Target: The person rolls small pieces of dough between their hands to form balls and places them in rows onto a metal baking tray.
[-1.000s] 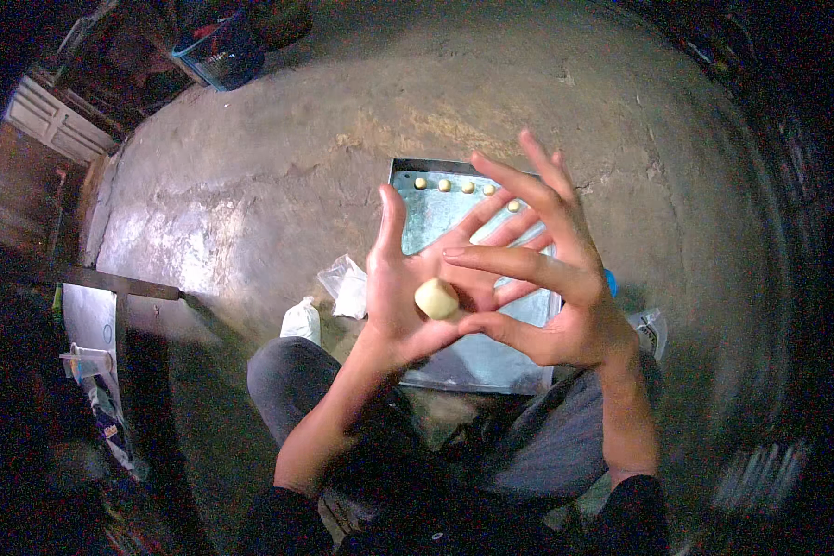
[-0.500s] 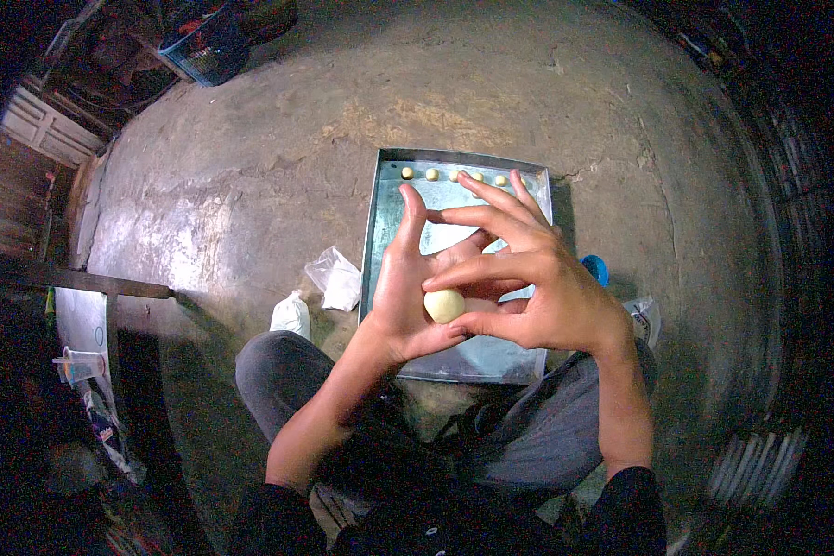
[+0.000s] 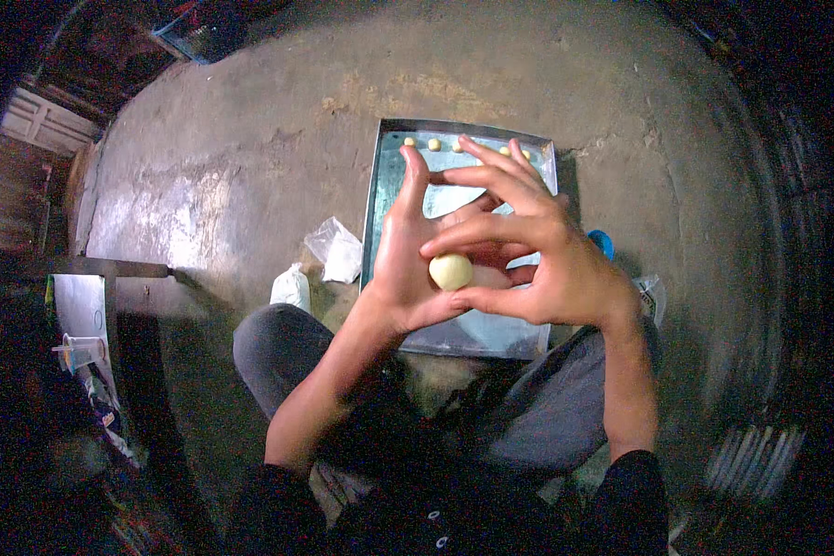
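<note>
A smooth, pale yellow dough ball (image 3: 450,271) lies against the palm of my left hand (image 3: 404,246), whose fingers are spread flat with the thumb pointing up. From the right, my right hand (image 3: 565,255) pinches the ball between forefinger and thumb, its other fingers fanned out above. Both hands are over a shallow metal tray (image 3: 491,339). Along the tray's far side sits a row of several smaller-looking dough balls (image 3: 435,145), partly covered by my right fingers.
Left of the tray are a clear plastic bag of white powder (image 3: 341,258) and another white bag (image 3: 291,289). A blue round object (image 3: 601,243) and a printed plastic bag (image 3: 651,298) lie to the right. A plastic cup (image 3: 83,350) stands far left. My bent legs flank the tray's near edge.
The tray and both hands appear higher in the picture. The ball stays between my hands, with slightly more of it showing. My right fingers keep their pinch.
</note>
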A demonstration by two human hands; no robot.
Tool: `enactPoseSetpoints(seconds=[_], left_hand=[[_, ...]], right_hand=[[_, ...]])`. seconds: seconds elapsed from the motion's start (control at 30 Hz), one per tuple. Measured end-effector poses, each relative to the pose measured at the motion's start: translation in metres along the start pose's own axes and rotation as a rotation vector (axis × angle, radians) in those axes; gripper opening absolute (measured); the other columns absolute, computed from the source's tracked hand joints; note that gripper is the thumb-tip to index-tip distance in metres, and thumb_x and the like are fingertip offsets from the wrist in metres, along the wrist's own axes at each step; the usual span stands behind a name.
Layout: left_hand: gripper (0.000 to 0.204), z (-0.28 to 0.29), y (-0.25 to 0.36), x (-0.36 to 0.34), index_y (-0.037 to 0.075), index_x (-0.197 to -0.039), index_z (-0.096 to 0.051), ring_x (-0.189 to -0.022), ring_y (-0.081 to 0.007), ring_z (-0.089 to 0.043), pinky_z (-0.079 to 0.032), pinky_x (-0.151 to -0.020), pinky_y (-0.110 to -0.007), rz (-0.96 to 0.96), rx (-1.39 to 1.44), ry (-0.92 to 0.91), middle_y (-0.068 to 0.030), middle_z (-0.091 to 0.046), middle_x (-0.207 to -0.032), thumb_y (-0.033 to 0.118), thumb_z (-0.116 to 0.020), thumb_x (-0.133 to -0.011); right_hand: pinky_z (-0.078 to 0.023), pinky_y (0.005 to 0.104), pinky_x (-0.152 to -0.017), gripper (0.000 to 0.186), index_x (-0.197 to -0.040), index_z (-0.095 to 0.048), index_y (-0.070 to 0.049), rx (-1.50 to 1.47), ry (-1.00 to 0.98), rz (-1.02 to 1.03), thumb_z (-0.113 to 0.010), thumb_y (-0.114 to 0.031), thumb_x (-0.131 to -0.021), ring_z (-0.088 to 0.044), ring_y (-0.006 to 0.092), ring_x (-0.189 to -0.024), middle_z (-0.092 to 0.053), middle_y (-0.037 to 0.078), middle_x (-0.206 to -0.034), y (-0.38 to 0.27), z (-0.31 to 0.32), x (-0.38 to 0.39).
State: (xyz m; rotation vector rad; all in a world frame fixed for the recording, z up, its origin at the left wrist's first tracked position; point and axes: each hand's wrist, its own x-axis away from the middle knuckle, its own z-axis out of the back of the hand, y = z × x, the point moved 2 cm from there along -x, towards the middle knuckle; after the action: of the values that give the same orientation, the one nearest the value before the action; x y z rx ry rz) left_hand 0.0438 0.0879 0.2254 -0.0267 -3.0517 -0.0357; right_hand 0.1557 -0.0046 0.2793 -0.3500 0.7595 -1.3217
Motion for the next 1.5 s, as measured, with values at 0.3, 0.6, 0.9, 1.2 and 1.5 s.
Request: enactPoseSetpoints(seconds=[0.3,0.6,0.9,1.2,1.5], left_hand=[[0.117,-0.009,-0.001,-0.002,0.004,-0.151,-0.027,-0.124,-0.0368,-0.055,-0.046,-0.103,-0.052,0.08,0.21,-0.114,-0.018,-0.044,-0.145,0.094,-0.029,-0.076],[0.12,-0.01,-0.002,-0.003,0.004,-0.151,-0.026,-0.118,-0.0334,-0.059,-0.044,-0.104,-0.048,0.049,-0.052,0.015,-0.0218,-0.039,-0.152,0.095,-0.031,-0.074],[0.12,-0.002,-0.003,-0.005,0.005,-0.152,-0.022,-0.128,-0.0365,-0.052,-0.042,-0.107,-0.049,0.138,0.304,-0.339,-0.0233,-0.036,-0.153,0.095,-0.031,-0.074],[0.121,0.007,0.001,-0.004,0.002,-0.151,-0.022,-0.127,-0.0374,-0.053,-0.043,-0.107,-0.05,0.102,0.183,-0.24,-0.0235,-0.038,-0.151,0.095,-0.032,-0.074],[0.123,-0.003,0.001,-0.002,0.001,-0.153,-0.018,-0.128,-0.0379,-0.053,-0.041,-0.109,-0.052,0.063,0.178,-0.166,-0.0239,-0.039,-0.15,0.095,-0.032,-0.074]], right_hand=[[-0.007,0.0653,-0.119,0.033,-0.104,-0.075,-0.024,0.029,-0.01,-0.021,-0.083,-0.031,-0.073,-0.031,0.0376,-0.145,-0.056,0.009,-0.136,-0.002,0.001,-0.002],[-0.008,0.0669,-0.118,0.032,-0.104,-0.075,-0.024,0.037,-0.029,0.025,-0.082,-0.027,-0.073,-0.03,0.0409,-0.145,-0.051,0.012,-0.141,-0.003,0.001,-0.003],[-0.013,0.0664,-0.117,0.03,-0.101,-0.074,-0.022,0.003,-0.027,0.014,-0.082,-0.026,-0.073,-0.029,0.0422,-0.145,-0.049,0.015,-0.141,-0.001,0.002,-0.001],[-0.013,0.0639,-0.118,0.03,-0.102,-0.075,-0.021,0.0,-0.034,0.003,-0.082,-0.026,-0.073,-0.029,0.0407,-0.145,-0.049,0.015,-0.142,0.001,0.0,-0.001],[-0.011,0.0628,-0.12,0.034,-0.104,-0.075,-0.02,0.012,-0.006,0.006,-0.084,-0.027,-0.072,-0.029,0.038,-0.146,-0.051,0.013,-0.141,0.001,0.001,0.0]])
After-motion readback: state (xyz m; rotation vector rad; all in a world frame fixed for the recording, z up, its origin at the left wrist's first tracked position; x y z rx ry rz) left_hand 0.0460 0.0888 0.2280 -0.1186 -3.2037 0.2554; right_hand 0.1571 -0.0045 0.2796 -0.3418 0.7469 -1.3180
